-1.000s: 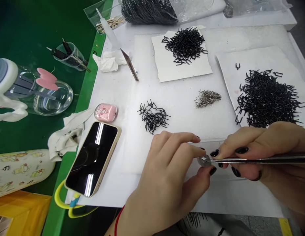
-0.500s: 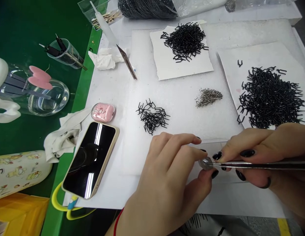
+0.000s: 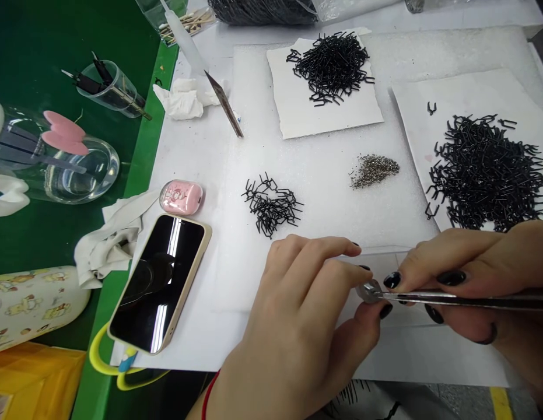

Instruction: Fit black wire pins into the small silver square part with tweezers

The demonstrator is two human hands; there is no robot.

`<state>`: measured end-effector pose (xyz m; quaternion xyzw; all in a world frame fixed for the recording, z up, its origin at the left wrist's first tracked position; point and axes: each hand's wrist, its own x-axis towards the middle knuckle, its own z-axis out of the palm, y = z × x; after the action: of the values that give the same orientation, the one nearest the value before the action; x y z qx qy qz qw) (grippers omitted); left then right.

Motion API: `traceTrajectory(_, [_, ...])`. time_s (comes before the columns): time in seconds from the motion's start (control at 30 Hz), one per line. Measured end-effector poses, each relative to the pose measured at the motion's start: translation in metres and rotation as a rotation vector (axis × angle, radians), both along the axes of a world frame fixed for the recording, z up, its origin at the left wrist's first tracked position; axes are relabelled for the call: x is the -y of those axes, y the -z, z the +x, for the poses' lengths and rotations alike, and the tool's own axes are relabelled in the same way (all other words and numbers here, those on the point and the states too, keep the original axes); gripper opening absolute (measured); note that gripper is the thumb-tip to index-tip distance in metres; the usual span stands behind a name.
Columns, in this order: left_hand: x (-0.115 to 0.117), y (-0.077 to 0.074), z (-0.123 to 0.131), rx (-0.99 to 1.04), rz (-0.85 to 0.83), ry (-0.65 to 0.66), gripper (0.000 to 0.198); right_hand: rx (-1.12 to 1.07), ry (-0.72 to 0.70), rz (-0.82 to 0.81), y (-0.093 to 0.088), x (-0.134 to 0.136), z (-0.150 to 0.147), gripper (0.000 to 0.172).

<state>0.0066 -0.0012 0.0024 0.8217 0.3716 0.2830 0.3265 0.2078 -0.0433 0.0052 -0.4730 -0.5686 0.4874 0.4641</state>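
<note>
Between the thumb and index finger of my left hand is a small round grey metallic piece. My right hand is closed around metal tweezers, whose tips reach that round piece. What the tips grip, if anything, is too small to make out. Both hands are close together over the front of a white foam sheet. Just beyond my left hand lies a small heap of black forked parts. A scatter of tiny metallic bits lies farther back.
Bigger piles of black forked parts rest on a torn white card and a paper sheet. To the left are a phone, a pink case, yellow-handled scissors, a cloth, a blade and a bottle.
The view has shifted slightly. Both hands keep nearly the same pose, with the tweezers' tips still at the round piece and the tweezers tilted a little more.
</note>
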Motion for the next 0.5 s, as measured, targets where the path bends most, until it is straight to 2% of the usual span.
traceTrajectory(0.07, [0.0, 0.0, 0.0, -0.001, 0.001, 0.004, 0.016, -0.018, -0.039, -0.014, 0.0, 0.0, 0.004, 0.027])
traceTrajectory(0.17, [0.001, 0.001, -0.001, -0.002, -0.008, 0.004, 0.017, -0.053, 0.033, -0.038, 0.004, -0.003, 0.009, 0.016])
traceTrajectory(0.2, [0.001, 0.001, -0.001, 0.002, -0.007, 0.004, 0.016, -0.039, 0.087, -0.005, 0.006, -0.005, 0.01, 0.012])
traceTrajectory(0.27, [0.001, 0.002, -0.001, 0.01, -0.004, 0.004, 0.016, 0.078, 0.254, 0.159, 0.01, -0.013, 0.01, 0.012])
traceTrajectory(0.33, [0.0, 0.002, 0.0, 0.02, -0.01, 0.004, 0.018, 0.209, 0.519, 0.125, 0.011, -0.024, 0.007, 0.013])
traceTrajectory(0.4, [0.0, 0.001, 0.0, 0.022, -0.017, -0.009, 0.026, 0.312, 0.6, 0.101, 0.011, -0.034, 0.002, 0.013])
traceTrajectory(0.5, [0.002, 0.003, -0.002, 0.048, 0.025, -0.072, 0.039, 0.423, 0.628, 0.101, 0.011, -0.044, -0.004, 0.012])
